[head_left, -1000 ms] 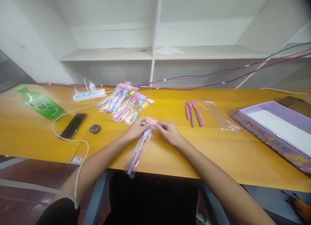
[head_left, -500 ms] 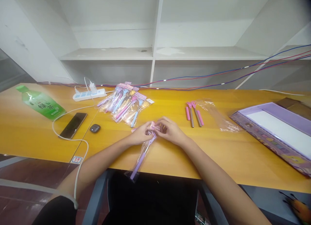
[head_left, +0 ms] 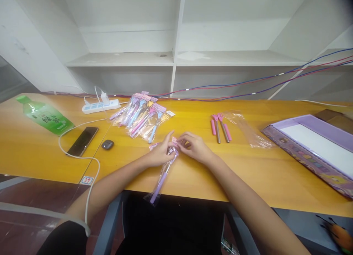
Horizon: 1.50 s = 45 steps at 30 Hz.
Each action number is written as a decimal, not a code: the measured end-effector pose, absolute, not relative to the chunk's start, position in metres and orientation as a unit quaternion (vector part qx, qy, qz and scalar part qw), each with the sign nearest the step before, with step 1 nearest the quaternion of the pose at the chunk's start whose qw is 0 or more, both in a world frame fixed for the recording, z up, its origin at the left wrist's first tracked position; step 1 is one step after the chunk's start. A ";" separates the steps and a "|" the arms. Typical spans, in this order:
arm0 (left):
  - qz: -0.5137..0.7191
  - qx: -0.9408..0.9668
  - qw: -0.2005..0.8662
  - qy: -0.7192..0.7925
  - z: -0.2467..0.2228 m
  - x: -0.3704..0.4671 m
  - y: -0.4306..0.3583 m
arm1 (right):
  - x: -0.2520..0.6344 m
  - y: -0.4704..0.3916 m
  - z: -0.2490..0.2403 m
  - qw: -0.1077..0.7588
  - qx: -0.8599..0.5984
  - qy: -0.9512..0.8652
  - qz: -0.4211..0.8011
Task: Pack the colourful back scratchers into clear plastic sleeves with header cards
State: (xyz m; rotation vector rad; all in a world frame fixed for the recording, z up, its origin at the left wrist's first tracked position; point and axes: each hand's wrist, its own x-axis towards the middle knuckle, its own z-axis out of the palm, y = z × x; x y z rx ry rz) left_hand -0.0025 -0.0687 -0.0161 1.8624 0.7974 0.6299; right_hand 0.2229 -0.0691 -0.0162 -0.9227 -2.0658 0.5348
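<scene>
Because both hands meet at its pink header card, the clear plastic sleeve with a purple hand-shaped scratcher (head_left: 163, 171) lies pinned on the yellow wooden table (head_left: 248, 166), its tail overhanging the near edge. Left hand (head_left: 160, 154) and right hand (head_left: 194, 147) fingers pinch the top, likely to steady it.

The fingers (head_left: 176, 142) of both hands cover the top of the packet (head_left: 162, 174), so its pink label is mostly hidden and its print is too small to read. Beyond the fingers, the pile of packets (head_left: 143, 117) overlaps, and a count is not possible. Far right of the fingers, the purple box (head_left: 314, 148) is cut off by the edge.
</scene>
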 end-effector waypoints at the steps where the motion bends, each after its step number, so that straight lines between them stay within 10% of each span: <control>1: 0.259 0.771 0.481 0.326 -0.016 -0.002 -0.069 | 0.222 -0.069 -0.018 0.399 -0.363 -0.817 0.203; 16: 0.202 0.825 0.436 0.298 -0.001 -0.005 -0.071 | 0.209 -0.068 -0.033 0.343 -0.422 -0.839 0.020; 27: 0.253 0.815 0.412 0.318 0.008 -0.005 -0.061 | 0.221 -0.061 -0.026 0.446 -0.486 -0.718 0.225; 35: 0.290 0.771 0.433 0.366 0.001 -0.008 -0.061 | 0.215 -0.072 -0.019 0.388 -0.469 -0.793 0.029; 45: 0.275 0.791 0.415 0.354 0.000 -0.010 -0.061 | 0.212 -0.069 -0.020 0.428 -0.443 -0.772 0.157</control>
